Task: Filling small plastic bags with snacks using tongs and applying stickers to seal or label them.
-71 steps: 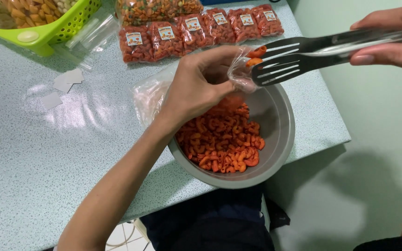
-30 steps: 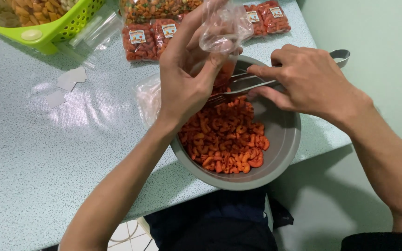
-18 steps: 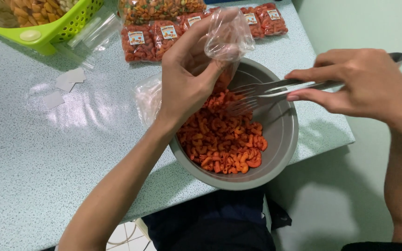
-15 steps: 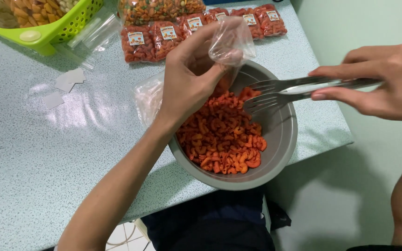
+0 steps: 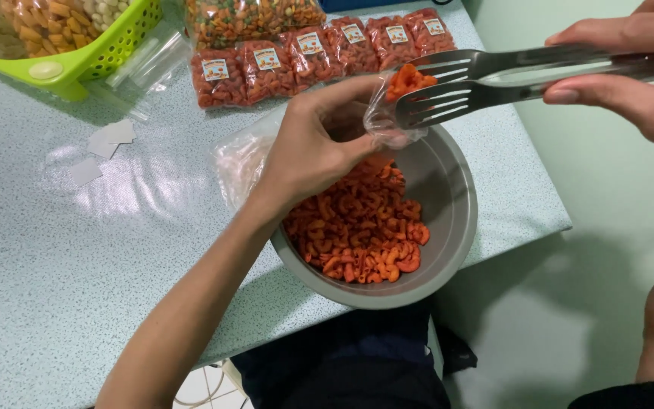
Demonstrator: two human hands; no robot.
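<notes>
My left hand (image 5: 308, 151) pinches a small clear plastic bag (image 5: 381, 121) by its mouth, the grip closed on the film, just above the far rim of the grey bowl (image 5: 448, 220). The bowl stands at the near edge of the desk (image 5: 77, 250), close to its right corner, and holds a heap of orange-red curled snacks (image 5: 361, 227) on its left side. My right hand (image 5: 630, 76) is out past the right edge of the desk, its grip closed around the handles of metal tongs (image 5: 493, 76). The forked ends of the tongs reach the mouth of the bag with a small clump of snacks (image 5: 409, 78) pinched between them. Along the far edge lies a row of filled, labelled snack packets (image 5: 319, 53). At the far left corner sits a green basket (image 5: 77, 64), with empty clear bags (image 5: 145, 72) beside it and white paper scraps (image 5: 107, 144) nearby.
</notes>
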